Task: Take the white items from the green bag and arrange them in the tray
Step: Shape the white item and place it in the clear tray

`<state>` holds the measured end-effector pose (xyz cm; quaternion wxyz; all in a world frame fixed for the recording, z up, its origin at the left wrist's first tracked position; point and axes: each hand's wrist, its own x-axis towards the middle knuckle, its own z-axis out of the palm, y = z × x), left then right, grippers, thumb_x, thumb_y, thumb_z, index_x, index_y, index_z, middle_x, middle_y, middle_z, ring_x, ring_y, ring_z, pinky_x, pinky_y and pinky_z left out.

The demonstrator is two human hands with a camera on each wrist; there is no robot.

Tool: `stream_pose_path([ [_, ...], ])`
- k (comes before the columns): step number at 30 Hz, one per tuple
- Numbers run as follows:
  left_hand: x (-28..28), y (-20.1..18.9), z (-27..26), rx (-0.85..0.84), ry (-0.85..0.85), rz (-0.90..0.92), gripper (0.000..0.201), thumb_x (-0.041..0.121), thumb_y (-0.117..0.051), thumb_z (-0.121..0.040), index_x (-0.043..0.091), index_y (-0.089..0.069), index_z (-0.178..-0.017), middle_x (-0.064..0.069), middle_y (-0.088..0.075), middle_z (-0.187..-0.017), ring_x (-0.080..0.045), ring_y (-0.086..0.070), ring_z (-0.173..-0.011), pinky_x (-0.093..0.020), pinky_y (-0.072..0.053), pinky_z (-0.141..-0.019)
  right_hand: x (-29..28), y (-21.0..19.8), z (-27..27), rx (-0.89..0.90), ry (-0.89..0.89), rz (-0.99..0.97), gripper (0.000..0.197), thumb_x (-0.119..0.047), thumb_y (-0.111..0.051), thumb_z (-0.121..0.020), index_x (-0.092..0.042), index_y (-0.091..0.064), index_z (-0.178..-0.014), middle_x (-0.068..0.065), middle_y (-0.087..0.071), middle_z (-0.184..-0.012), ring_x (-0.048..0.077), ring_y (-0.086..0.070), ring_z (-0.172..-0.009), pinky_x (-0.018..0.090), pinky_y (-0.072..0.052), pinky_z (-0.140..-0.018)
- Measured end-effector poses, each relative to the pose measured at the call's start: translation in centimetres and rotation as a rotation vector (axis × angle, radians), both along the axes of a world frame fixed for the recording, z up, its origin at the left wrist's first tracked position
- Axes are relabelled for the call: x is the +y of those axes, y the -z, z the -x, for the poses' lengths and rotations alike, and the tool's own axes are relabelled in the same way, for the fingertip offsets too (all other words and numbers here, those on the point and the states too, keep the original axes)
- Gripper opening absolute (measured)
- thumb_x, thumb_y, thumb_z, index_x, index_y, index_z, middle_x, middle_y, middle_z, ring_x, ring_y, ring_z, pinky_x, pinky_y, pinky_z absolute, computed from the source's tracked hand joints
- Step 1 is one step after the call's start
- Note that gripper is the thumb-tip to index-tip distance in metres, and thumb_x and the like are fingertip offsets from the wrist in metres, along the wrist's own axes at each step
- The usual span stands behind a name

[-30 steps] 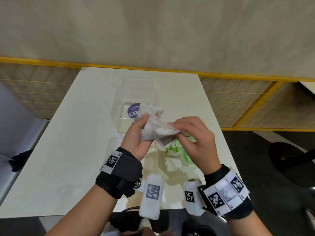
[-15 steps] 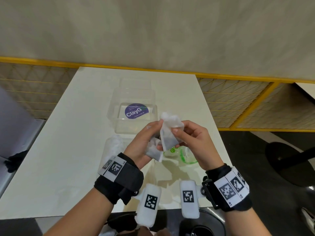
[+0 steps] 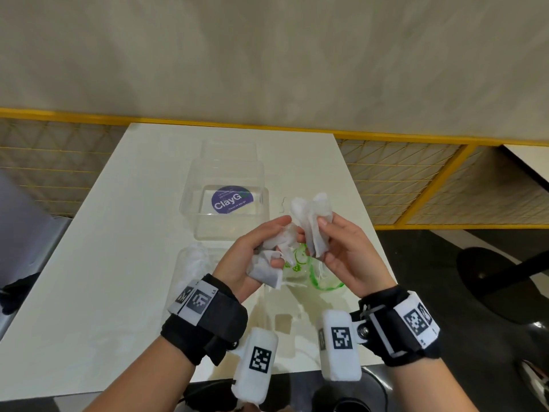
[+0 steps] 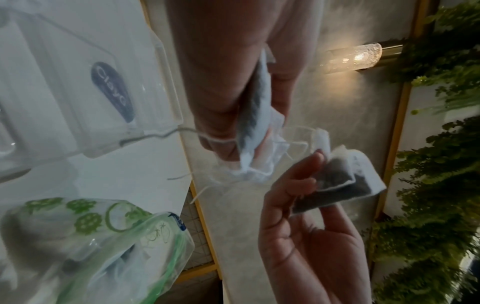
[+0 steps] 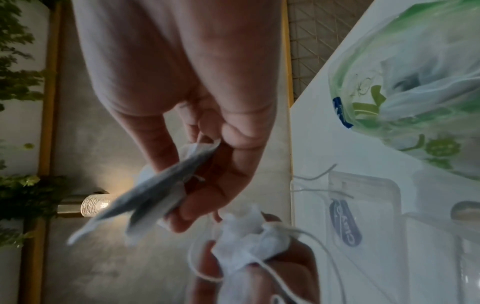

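Note:
My left hand (image 3: 269, 246) grips a bunch of white tea bags (image 3: 265, 273) with loose strings, a little above the table. To its right, my right hand (image 3: 322, 226) pinches a separate white tea bag (image 3: 315, 226) between thumb and fingers, held upright and apart from the bunch. In the left wrist view that tea bag (image 4: 345, 176) shows dark contents. The clear bag with green print (image 3: 310, 273) lies open on the table under both hands, more white items inside (image 5: 415, 82). The clear tray (image 3: 228, 230) with a purple sticker stands just beyond my hands.
A clear lid (image 3: 228, 153) lies behind the tray. A crumpled clear wrapper with white material (image 3: 193, 258) sits left of my left wrist. The white table's right edge (image 3: 367, 209) runs close to my right hand, with a yellow railing beyond.
My right hand has pulled one tea bag out of the bunch and lifted it up and to the right. The left hand has dropped slightly, still holding the rest.

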<state>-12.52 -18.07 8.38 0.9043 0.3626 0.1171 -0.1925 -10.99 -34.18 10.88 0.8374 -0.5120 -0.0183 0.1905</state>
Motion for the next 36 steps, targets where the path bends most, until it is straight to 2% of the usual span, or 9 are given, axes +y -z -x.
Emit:
stream_pose_path([
  [3, 0.0, 0.0, -0.2, -0.15, 0.067, -0.083, 0.063, 0.038, -0.071, -0.074, -0.005, -0.058, -0.117, -0.006, -0.065, -0.081, -0.009, -0.046, -0.055, -0.015, -0.037, -0.051, 0.4, 0.5, -0.1, -0.047, -0.015, 0.137, 0.029, -0.019, -0.056, -0.078, -0.002, -0.064, -0.1, 0.009, -0.069, -0.089, 0.016, -0.068, -0.078, 0.025, -0.055, -0.065],
  [9, 0.1, 0.3, -0.6, -0.116, -0.064, -0.222, 0.052, 0.026, -0.072, -0.065, -0.003, -0.061, -0.107, -0.012, -0.058, -0.085, -0.011, -0.043, -0.054, -0.015, -0.038, -0.045, -0.1, 0.9, -0.1, -0.124, 0.069, 0.311, 0.015, -0.011, -0.056, -0.086, -0.005, -0.067, -0.094, 0.005, -0.068, -0.084, 0.015, -0.064, -0.077, 0.029, -0.056, -0.068],
  [12, 0.2, 0.0, -0.9, -0.099, -0.041, -0.264, 0.045, 0.03, -0.071, -0.061, 0.004, -0.063, -0.096, -0.008, -0.06, -0.08, -0.012, -0.045, -0.056, -0.016, -0.037, -0.048, -2.4, 0.3, -0.2, -0.216, 0.122, 0.37, 0.012, -0.022, -0.072, -0.073, -0.015, -0.07, -0.082, 0.0, -0.068, -0.077, 0.015, -0.063, -0.077, 0.028, -0.055, -0.071],
  [15, 0.1, -0.2, -1.4, -0.07, 0.01, -0.354, 0.058, 0.04, -0.074, -0.057, 0.001, -0.06, -0.098, -0.008, -0.061, -0.074, -0.014, -0.046, -0.055, -0.021, -0.037, -0.054, -4.5, -1.2, 0.5, -0.368, -0.056, 0.38, 0.028, -0.037, -0.082, -0.057, -0.016, -0.073, -0.074, 0.0, -0.068, -0.078, 0.014, -0.063, -0.078, 0.022, -0.052, -0.073],
  [18, -0.2, -0.5, -1.6, -0.107, 0.069, -0.452, 0.068, 0.049, -0.076, -0.053, 0.005, -0.058, -0.1, -0.009, -0.061, -0.072, -0.019, -0.044, -0.057, -0.022, -0.038, -0.054, -4.4, -2.8, 1.5, -0.445, -0.293, 0.487, 0.019, -0.033, -0.081, -0.061, -0.017, -0.074, -0.069, -0.008, -0.063, -0.089, 0.008, -0.059, -0.087, 0.016, -0.045, -0.077],
  [22, -1.0, -1.0, -1.3, -0.224, 0.142, -0.662, 0.061, 0.045, -0.072, -0.067, -0.008, -0.061, -0.095, -0.015, -0.05, -0.082, -0.023, -0.046, -0.068, -0.023, -0.034, -0.048, -2.6, -2.4, 0.4, -0.477, -0.257, 0.79, 0.006, -0.009, -0.075, -0.072, -0.015, -0.072, -0.072, -0.01, -0.059, -0.113, 0.002, -0.054, -0.11, 0.02, -0.047, -0.091],
  [26, -0.7, -1.4, -1.0, -0.22, 0.192, -0.623, 0.049, 0.037, -0.067, -0.074, -0.008, -0.065, -0.094, -0.009, -0.058, -0.073, -0.018, -0.049, -0.061, -0.021, -0.037, -0.052, -2.3, -1.1, -0.2, -0.41, -0.152, 0.635, 0.005, 0.002, -0.068, -0.076, 0.002, -0.069, -0.081, 0.008, -0.067, -0.098, 0.008, -0.061, -0.09, 0.02, -0.049, -0.081],
  [31, 0.5, -1.9, 0.0, -0.196, 0.228, -0.436, 0.018, 0.022, -0.066, -0.065, 0.008, -0.066, -0.075, -0.004, -0.06, -0.064, -0.011, -0.048, -0.05, -0.015, -0.036, -0.042, -3.3, 0.3, -0.1, -0.333, -0.119, 0.417, 0.01, -0.004, -0.071, -0.069, 0.0, -0.07, -0.078, 0.004, -0.071, -0.089, 0.013, -0.064, -0.087, 0.021, -0.049, -0.079],
  [36, 0.9, -2.6, 0.1, -0.24, 0.171, -0.476, 0.008, 0.02, -0.067, -0.068, 0.013, -0.068, -0.064, -0.001, -0.06, -0.059, -0.009, -0.045, -0.046, -0.014, -0.034, -0.041, -5.8, 0.3, 1.2, -0.305, -0.112, 0.213, 0.051, -0.036, -0.084, -0.055, -0.001, -0.072, -0.09, 0.01, -0.064, -0.12, 0.023, -0.056, -0.117, 0.035, -0.045, -0.101],
])
